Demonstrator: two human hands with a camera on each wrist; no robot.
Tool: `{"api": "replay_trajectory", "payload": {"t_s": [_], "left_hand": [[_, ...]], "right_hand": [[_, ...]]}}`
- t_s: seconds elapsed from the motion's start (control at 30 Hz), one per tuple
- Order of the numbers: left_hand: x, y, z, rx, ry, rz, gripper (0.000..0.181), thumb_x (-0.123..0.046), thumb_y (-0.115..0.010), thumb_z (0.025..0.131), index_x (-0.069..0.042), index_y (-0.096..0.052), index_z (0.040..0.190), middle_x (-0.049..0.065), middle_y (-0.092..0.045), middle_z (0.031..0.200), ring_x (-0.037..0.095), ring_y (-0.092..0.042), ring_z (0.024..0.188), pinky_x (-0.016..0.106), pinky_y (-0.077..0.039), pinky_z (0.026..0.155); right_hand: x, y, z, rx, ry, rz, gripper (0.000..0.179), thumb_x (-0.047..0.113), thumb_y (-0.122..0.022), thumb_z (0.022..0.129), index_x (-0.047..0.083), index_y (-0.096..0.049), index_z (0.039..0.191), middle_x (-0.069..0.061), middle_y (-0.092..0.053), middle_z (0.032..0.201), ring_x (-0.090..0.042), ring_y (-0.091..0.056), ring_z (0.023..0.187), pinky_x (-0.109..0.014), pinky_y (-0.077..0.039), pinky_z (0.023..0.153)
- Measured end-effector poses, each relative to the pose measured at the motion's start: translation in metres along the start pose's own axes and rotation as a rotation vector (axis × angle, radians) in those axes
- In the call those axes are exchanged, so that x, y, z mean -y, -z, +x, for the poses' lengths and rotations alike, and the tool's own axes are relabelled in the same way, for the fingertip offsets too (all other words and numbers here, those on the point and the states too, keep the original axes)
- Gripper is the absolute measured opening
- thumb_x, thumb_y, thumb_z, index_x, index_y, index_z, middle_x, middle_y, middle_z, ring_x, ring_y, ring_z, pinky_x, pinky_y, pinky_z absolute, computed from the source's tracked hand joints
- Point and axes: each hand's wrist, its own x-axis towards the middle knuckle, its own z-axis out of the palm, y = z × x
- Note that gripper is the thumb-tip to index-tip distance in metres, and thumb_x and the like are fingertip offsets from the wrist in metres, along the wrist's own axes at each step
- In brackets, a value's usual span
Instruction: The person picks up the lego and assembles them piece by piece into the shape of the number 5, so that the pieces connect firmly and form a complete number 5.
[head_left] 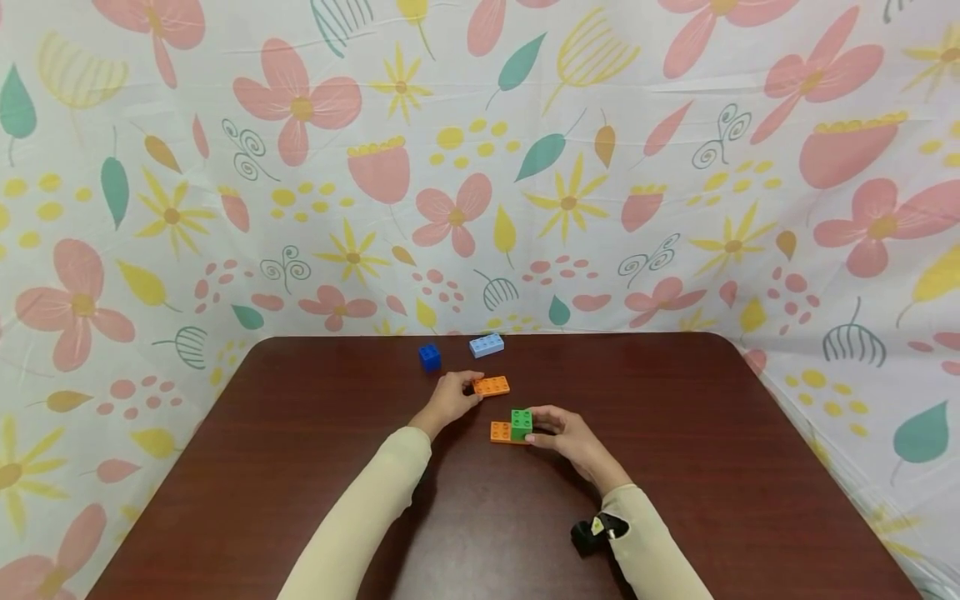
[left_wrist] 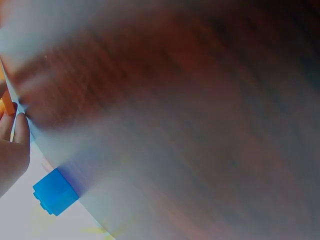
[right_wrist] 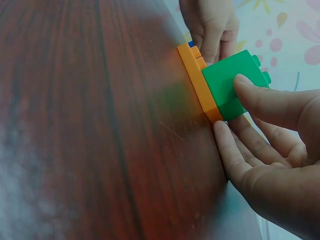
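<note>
My left hand [head_left: 453, 395] pinches the left end of a flat orange building brick [head_left: 492, 386] lying on the table. In the left wrist view that hand [left_wrist: 15, 150] shows only at the left edge, its fingertips at a bit of orange. Nearer to me lies a second flat orange brick [right_wrist: 196, 82], with a green block [head_left: 521, 424] standing on its right half. My right hand [head_left: 567, 438] holds the green block from the right, thumb [right_wrist: 260, 100] on its near side and fingers behind; one fingertip is right at the orange brick's end.
A dark blue brick [head_left: 430, 357] sits beyond my left hand, and a light blue brick [head_left: 487, 345] lies near the far edge of the brown table [head_left: 660, 383]. A flowered cloth [head_left: 570, 125] hangs behind. A black device [head_left: 588, 537] is at my right wrist.
</note>
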Motion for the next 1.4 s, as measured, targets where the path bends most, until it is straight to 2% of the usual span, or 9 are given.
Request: {"api": "replay_trajectory", "payload": {"t_s": [0.43, 0.7, 1.0, 1.4], "left_hand": [[0.002, -0.002, 0.002, 0.002, -0.012, -0.029, 0.045, -0.005, -0.068, 0.089, -0.003, -0.057, 0.132, 0.012, -0.060, 0.130, 0.029, -0.054, 0.121, 0.041, -0.042, 0.102], [0.001, -0.001, 0.001, 0.009, -0.038, -0.021, 0.049, -0.007, -0.071, 0.087, -0.002, -0.056, 0.133, 0.015, -0.057, 0.131, 0.031, -0.054, 0.115, 0.042, -0.046, 0.097], [-0.001, 0.002, 0.007, 0.004, -0.038, -0.072, 0.052, -0.008, -0.072, 0.086, -0.001, -0.054, 0.134, 0.016, -0.054, 0.128, 0.031, -0.053, 0.114, 0.041, -0.047, 0.096], [-0.003, 0.006, 0.016, -0.080, -0.087, -0.144, 0.047, -0.013, -0.068, 0.091, 0.004, -0.053, 0.132, 0.020, -0.053, 0.125, 0.035, -0.052, 0.116, 0.044, -0.045, 0.098]], "right_hand": [[-0.001, 0.001, 0.000, 0.017, 0.010, -0.003, 0.046, 0.007, -0.070, 0.087, 0.003, -0.056, 0.130, -0.013, -0.059, 0.126, -0.030, -0.053, 0.118, -0.039, -0.050, 0.090], [-0.002, 0.000, 0.001, 0.012, 0.019, 0.015, 0.045, 0.004, -0.071, 0.085, 0.002, -0.057, 0.128, -0.015, -0.059, 0.126, -0.032, -0.053, 0.119, -0.037, -0.051, 0.087], [-0.001, 0.001, 0.001, 0.005, 0.016, -0.003, 0.046, 0.005, -0.071, 0.086, 0.003, -0.056, 0.129, -0.014, -0.058, 0.127, -0.032, -0.053, 0.119, -0.039, -0.050, 0.089], [-0.002, 0.000, 0.002, 0.012, 0.009, 0.010, 0.045, 0.006, -0.071, 0.086, 0.003, -0.057, 0.128, -0.013, -0.059, 0.125, -0.031, -0.054, 0.118, -0.038, -0.051, 0.088]]}}
